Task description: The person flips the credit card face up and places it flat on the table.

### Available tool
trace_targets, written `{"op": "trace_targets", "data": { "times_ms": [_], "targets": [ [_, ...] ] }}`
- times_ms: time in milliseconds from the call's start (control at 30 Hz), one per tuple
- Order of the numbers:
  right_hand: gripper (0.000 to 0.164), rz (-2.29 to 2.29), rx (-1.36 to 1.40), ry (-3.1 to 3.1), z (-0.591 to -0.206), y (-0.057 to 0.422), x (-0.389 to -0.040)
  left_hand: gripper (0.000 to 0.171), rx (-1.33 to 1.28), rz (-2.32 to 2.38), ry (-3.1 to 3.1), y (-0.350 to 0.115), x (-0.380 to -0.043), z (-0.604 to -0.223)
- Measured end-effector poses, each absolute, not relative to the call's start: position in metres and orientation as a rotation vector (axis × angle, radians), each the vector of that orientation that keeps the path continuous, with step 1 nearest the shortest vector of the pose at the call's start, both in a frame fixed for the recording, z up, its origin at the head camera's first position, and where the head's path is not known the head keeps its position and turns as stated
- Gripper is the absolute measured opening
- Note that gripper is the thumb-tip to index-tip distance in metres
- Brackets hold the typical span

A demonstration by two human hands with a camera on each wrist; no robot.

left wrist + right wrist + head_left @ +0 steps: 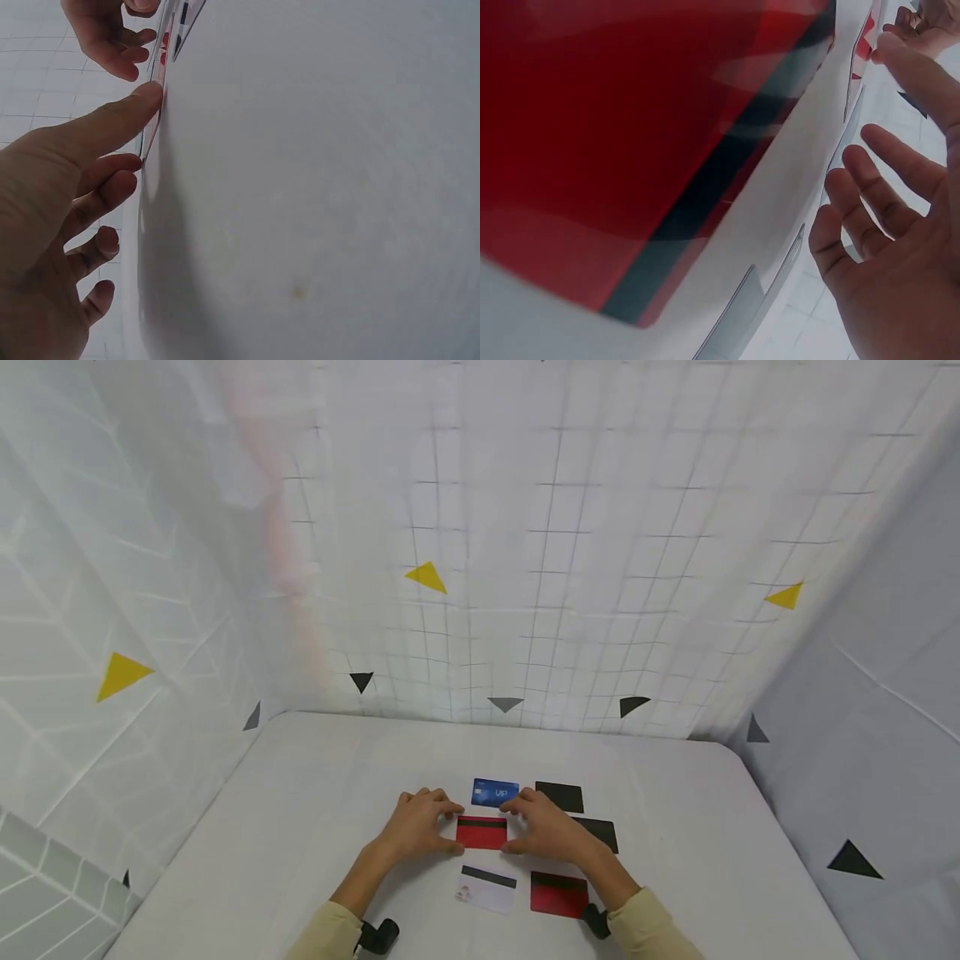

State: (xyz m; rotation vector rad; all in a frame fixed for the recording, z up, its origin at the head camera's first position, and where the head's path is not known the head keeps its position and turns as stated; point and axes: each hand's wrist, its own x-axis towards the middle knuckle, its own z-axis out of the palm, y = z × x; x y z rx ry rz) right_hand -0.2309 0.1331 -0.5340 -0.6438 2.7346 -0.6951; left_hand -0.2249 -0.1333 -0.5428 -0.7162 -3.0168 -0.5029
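Observation:
A red card with a black stripe [482, 833] lies flat on the white table between the two hands. My left hand [420, 828] is at its left end, thumb by the near corner and forefinger by the far one. My right hand [551, 828] mirrors this at the right end, its other fingers spread loosely in the right wrist view. Both hands' fingertips are at the card's corners; whether each one touches is too fine to tell. A blue VIP card [495, 792] lies just beyond, and a white card with a dark stripe [486, 889] is nearer to me.
One black card [559, 797] lies at the back right, and another black card [600, 833] is partly covered by my right hand. A second red card [558, 893] sits near my right wrist. White sheeting [495, 643] with a grid and coloured triangles rises behind the table.

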Motion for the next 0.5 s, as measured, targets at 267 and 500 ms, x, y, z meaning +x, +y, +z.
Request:
{"op": "trace_targets", "data": {
  "times_ms": [267, 500],
  "targets": [
    [0.059, -0.633, -0.624, 2.748, -0.5317, 0.1279, -0.2295, 0.057, -0.730, -0.478, -3.016, -0.1326, -0.2232, -0.5447],
    [0.055, -0.635, -0.629, 2.751, -0.5325, 0.1277, -0.2307, 0.056, -0.740, -0.480, -3.013, -0.1344, -0.2234, -0.5458]
  ]
}}
